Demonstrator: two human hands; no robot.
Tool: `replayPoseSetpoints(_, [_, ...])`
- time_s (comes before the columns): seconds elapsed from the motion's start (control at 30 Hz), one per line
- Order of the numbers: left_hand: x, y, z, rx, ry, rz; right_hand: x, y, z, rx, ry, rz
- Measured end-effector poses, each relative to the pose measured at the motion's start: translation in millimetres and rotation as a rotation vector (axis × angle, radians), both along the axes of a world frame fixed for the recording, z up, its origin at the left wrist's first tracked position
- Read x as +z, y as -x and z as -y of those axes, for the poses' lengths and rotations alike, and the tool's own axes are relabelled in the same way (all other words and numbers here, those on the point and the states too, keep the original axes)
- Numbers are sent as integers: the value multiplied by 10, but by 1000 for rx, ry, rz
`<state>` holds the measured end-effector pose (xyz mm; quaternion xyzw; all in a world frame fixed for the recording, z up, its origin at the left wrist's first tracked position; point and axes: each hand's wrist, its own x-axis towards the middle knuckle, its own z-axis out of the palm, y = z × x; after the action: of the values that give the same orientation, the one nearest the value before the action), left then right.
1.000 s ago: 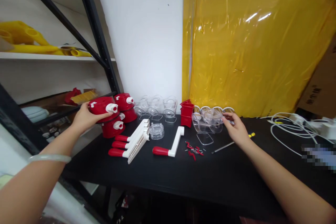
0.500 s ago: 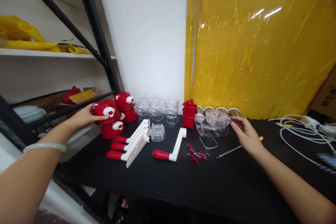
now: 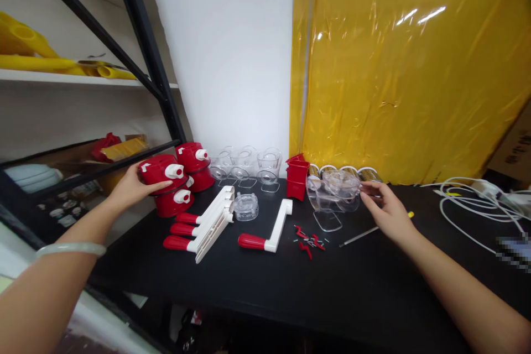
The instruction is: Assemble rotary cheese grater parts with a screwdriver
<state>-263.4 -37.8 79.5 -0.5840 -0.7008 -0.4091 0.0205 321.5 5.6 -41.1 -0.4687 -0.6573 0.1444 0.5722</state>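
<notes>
My left hand (image 3: 131,187) is closed round the upper red plastic base (image 3: 162,168) with a white knob, its thumb across the front. That base sits on another red base (image 3: 170,203), and a second red stack (image 3: 193,157) stands just behind. At the right, my right hand (image 3: 388,211) pinches the edge of a clear plastic piece (image 3: 341,183) resting on a clear plastic housing (image 3: 327,199); some fingertips are hidden. Between the hands lie a white crank handle (image 3: 280,227) with a red grip and a row of similar crank handles (image 3: 211,218).
Clear housings (image 3: 269,166) line the wall beside red hoppers (image 3: 297,177). Metal grater drums (image 3: 350,172) stand behind the clear piece. Small red parts (image 3: 306,249) and screws, a screwdriver (image 3: 359,237) and white cables (image 3: 456,215) lie on the black table (image 3: 265,282). A shelf frame (image 3: 145,33) borders the left.
The view has shifted slightly, moving everything a little left and up. Both hands keep their places on the red base and the clear piece; my left thumb now lies further across the base.
</notes>
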Motion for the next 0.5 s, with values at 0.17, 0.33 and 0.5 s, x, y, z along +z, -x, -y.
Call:
replayPoseSetpoints(0.17, [-34, 30, 42, -172, 29, 108, -16, 0, -13, -1, -23, 29])
replayPoseSetpoints(0.33, [-67, 82, -15, -162, 33, 76, -5, -9, 9, -24, -33, 54])
replayPoseSetpoints(0.5, [-51, 51, -53, -177, 21, 27, -17, -33, -7, -30, -40, 65])
